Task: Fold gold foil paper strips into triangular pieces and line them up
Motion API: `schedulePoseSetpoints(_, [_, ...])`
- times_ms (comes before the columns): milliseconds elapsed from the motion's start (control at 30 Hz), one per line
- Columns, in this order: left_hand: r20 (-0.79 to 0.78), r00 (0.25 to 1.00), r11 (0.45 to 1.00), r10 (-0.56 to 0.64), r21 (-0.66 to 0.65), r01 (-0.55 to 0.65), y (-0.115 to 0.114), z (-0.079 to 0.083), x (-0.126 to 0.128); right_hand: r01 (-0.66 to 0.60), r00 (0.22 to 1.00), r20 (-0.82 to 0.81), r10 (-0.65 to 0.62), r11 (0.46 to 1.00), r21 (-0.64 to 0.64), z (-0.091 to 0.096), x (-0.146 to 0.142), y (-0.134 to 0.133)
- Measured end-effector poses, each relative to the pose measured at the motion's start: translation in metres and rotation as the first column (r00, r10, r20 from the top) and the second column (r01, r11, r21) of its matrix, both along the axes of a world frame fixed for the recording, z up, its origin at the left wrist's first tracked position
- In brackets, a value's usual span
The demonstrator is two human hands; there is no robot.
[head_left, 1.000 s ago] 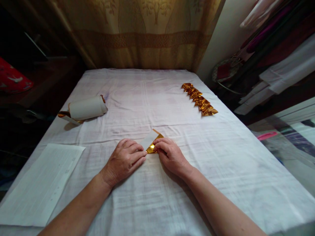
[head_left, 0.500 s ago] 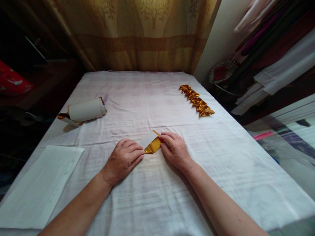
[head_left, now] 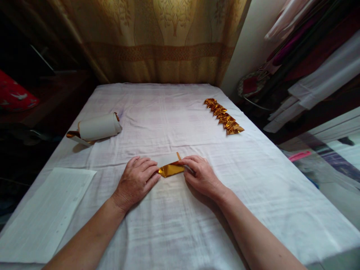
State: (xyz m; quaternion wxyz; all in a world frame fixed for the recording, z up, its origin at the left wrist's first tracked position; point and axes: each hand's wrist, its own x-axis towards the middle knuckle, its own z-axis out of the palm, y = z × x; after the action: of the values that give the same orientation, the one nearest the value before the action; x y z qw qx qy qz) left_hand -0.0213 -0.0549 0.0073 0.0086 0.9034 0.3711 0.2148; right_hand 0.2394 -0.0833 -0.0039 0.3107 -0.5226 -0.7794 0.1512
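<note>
A small piece of gold foil paper (head_left: 172, 170) with a white back lies partly folded on the sheet in front of me. Its gold side faces up along the near strip, and the white side shows behind with a thin gold edge at the right. My left hand (head_left: 138, 179) holds the paper's left end, its fingertips pressed there. At the right end, my right hand (head_left: 201, 173) pinches the folded edge between thumb and fingers. The exact grip under the left fingers is hidden.
A row of folded gold foil pieces (head_left: 224, 117) lies at the back right. To the left are a white-backed roll of gold foil (head_left: 98, 126) and a lined white paper sheet (head_left: 47, 213). A curtain (head_left: 165, 52) hangs behind the cloth-covered surface (head_left: 157, 112).
The paper has turned so its gold strip lies closer to level, and its white part looks narrower. My left hand has shifted slightly left; my right hand has moved slightly down, still on the edge.
</note>
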Motion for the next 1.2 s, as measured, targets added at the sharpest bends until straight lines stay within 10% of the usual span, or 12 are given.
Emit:
schedulePoseSetpoints(767, [0.054,0.997,0.995,-0.057,0.087,0.052,-0.003,-0.003,0.007,0.022,0.982,0.172,-0.078,0.953,0.303,0.007,-0.014,-0.005])
schedulePoseSetpoints(1200, [0.003,0.987,0.986,-0.160,-0.041,0.160,-0.013,0.004,0.013,-0.045,0.990,0.141,0.025,0.988,0.145,0.001,-0.013,-0.008])
